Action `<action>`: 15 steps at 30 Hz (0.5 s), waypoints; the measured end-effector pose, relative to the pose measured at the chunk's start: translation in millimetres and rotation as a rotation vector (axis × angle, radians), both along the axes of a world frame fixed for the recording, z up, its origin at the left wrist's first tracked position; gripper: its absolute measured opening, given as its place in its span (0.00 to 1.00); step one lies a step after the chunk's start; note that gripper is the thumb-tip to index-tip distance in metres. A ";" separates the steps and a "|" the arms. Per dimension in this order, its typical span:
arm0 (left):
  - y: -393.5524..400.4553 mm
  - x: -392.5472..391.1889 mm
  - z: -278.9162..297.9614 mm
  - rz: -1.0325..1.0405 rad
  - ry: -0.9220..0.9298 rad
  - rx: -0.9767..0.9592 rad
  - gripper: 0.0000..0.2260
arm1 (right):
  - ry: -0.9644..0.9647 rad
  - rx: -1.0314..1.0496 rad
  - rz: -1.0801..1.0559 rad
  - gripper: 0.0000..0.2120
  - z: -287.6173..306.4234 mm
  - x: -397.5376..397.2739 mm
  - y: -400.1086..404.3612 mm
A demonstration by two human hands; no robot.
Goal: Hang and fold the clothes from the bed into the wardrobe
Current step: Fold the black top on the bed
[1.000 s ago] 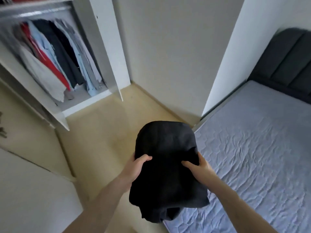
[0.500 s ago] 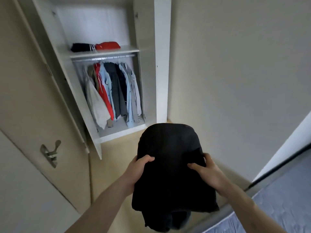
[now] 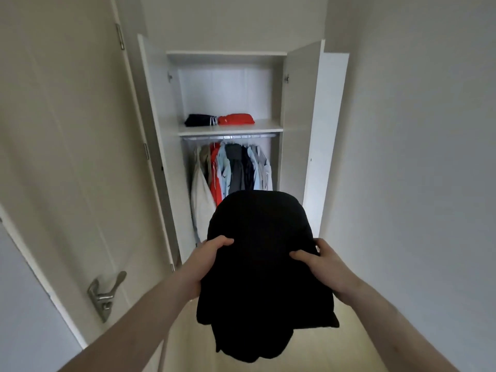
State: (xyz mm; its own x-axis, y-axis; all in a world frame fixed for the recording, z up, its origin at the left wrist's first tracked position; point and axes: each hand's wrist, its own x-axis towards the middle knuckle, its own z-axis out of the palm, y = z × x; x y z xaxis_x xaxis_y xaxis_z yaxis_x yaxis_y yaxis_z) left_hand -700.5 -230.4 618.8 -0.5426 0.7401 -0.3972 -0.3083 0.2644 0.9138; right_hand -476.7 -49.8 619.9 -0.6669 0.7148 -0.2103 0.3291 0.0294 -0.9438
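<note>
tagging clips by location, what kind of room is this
Probably a bedroom or the hallway beside one: an open wardrobe with hanging clothes, folded clothes on its shelf, and a room door at left.

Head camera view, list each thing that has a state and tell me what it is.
Wardrobe doors: open.
Black garment: folded, held in both hands.
Left hand: gripping it.
Right hand: gripping it.
Shelf clothes: folded.
Rail clothes: hanging.
</note>
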 end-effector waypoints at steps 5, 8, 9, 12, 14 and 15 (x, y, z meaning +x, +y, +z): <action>53.8 -63.3 30.6 0.051 -0.007 0.004 0.25 | 0.014 0.058 0.052 0.30 31.4 -69.4 66.3; 92.3 -104.1 37.8 0.053 -0.006 0.032 0.27 | 0.047 0.074 0.072 0.29 39.8 -109.5 106.2; 105.7 -118.6 40.7 0.053 -0.004 0.037 0.27 | 0.053 0.080 0.071 0.29 42.8 -122.6 120.6; 151.8 -168.7 50.1 0.075 0.008 0.040 0.27 | 0.100 0.094 0.060 0.28 54.4 -168.7 166.3; 186.9 -204.5 54.8 0.082 0.000 0.059 0.27 | 0.127 0.106 0.056 0.27 58.7 -202.2 199.6; 205.2 -222.5 58.1 0.085 -0.005 0.066 0.27 | 0.141 0.111 0.045 0.26 63.6 -218.8 215.5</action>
State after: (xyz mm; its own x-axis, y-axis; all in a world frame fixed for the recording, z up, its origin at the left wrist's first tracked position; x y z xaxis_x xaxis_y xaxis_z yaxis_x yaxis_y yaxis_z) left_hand -923.0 -25.2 676.9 -0.6025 0.7164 -0.3519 -0.3320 0.1760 0.9267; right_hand -695.5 165.7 683.4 -0.7159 0.6974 -0.0342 0.1900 0.1474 -0.9707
